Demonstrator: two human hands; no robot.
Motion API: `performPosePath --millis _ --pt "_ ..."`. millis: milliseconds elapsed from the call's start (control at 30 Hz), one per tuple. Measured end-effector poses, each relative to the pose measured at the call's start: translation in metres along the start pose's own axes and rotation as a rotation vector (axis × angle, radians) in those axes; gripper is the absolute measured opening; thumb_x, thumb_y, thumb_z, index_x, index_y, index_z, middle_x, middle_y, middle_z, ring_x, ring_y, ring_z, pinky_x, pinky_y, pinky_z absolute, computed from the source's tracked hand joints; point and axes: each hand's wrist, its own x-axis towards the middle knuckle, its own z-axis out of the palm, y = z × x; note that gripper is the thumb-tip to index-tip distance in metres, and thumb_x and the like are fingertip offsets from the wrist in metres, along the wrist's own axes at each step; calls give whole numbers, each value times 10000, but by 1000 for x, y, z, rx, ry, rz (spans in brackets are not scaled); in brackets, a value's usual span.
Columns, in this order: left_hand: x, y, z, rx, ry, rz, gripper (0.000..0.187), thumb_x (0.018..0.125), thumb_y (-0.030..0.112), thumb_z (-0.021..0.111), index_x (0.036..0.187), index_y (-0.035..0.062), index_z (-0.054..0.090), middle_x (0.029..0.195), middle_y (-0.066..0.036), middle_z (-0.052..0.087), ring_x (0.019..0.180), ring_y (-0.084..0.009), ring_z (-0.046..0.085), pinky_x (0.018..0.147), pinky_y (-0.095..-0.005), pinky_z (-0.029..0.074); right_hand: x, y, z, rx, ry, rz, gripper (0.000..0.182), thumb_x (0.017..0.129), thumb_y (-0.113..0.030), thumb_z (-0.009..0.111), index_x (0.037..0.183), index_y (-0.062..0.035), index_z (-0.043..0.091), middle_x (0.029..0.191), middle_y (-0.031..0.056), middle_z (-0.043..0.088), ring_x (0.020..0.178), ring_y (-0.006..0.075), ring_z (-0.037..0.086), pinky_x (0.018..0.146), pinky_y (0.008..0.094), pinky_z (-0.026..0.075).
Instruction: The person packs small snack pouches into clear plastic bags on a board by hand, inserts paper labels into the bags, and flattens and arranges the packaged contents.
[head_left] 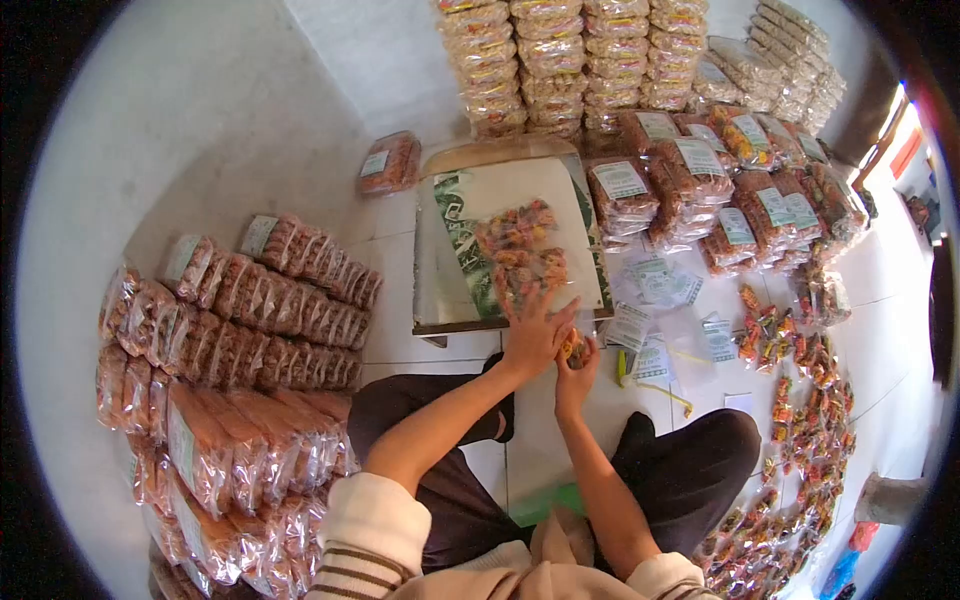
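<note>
My left hand (535, 338) reaches over the near edge of a low table (450, 326), fingers spread and touching the lower end of a pile of small colourful snack packets (525, 245). The pile lies on the table's pale top, which has a green-patterned strip along its left side. Just right of it, my right hand (577, 378) is closed on a small snack packet (573, 348) at the table's front edge. My left thumb side is close to that packet; whether it touches cannot be made out.
Bagged brown snacks (270, 300) are stacked at left, labelled packs (690, 180) at right. Tall columns of bags (550, 60) stand behind. Printed labels (650, 330) and a yellow-green strip (655, 385) lie on the floor. Strings of small packets (800, 430) spread at right.
</note>
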Motion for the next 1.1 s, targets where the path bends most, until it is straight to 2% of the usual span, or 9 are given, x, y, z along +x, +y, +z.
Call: performPosePath --millis 200,367,467,500,533,600,767,900,1100 --pt "25 -49 -16 -266 -122 89 606 829 504 437 1330 191 301 1315 -164 287 1242 -372 221 985 -563 168 26 -4 16 -341 -7 -346 548 730 -105 665 1207 -28 406 1152 150 483 1012 285 503 861 330 398" --pt "52 -102 4 -694 -86 -987 780 820 523 453 1299 -46 220 1261 -244 331 1192 -372 281 952 -425 277 43 -12 24 -549 -24 -574 528 719 -50 657 1189 3 420 1097 139 505 997 259 505 850 322 398" --pt "46 -100 31 -830 97 -1005 752 816 505 479 1278 -36 236 1233 -226 352 1158 -360 307 970 -457 232 34 -12 15 -481 -56 -428 509 751 -70 641 1202 -3 414 1095 112 506 987 229 507 829 303 410" --pt "37 -95 40 -842 90 -1013 752 816 505 479 1278 -36 236 1233 -226 352 1158 -360 307 970 -457 232 28 -10 10 -189 -25 -134 495 765 -93 636 1198 -2 415 1095 102 501 983 208 505 826 289 410" --pt "27 -85 45 -674 227 -856 720 804 498 502 1242 -27 276 1196 -209 365 1137 -351 318 982 -467 195 22 -12 4 102 11 158 481 779 -115 631 1194 -2 417 1095 92 496 979 188 503 823 276 410" --pt "16 -77 51 -514 354 -703 688 793 492 524 1206 -18 317 1160 -193 378 1115 -343 330 994 -477 158 9 -17 -6 92 44 116 475 789 -136 626 1193 1 416 1090 86 494 969 172 502 818 266 410" --pt "14 -67 -7 -346 6 297 639 675 476 649 1109 83 392 1094 -144 376 1070 -327 317 885 -444 249 -2 -23 -21 86 74 95 491 787 -137 637 1192 2 397 1133 112 484 1024 185 486 884 291 393" --pt "17 -49 -26 -280 -178 474 672 607 474 687 1101 120 400 1057 -129 384 1032 -311 345 857 -439 263 -8 -34 -29 127 135 132 476 800 -164 622 1183 15 404 1120 108 493 978 182 512 855 291 410" --pt "1 -8 -9 -95 -227 288 602 575 370 695 1044 122 409 977 -105 389 948 -282 387 788 -432 289 -13 -52 -50 540 132 274 336 809 -169 604 1067 10 486 1018 83 549 895 160 547 778 272 439"
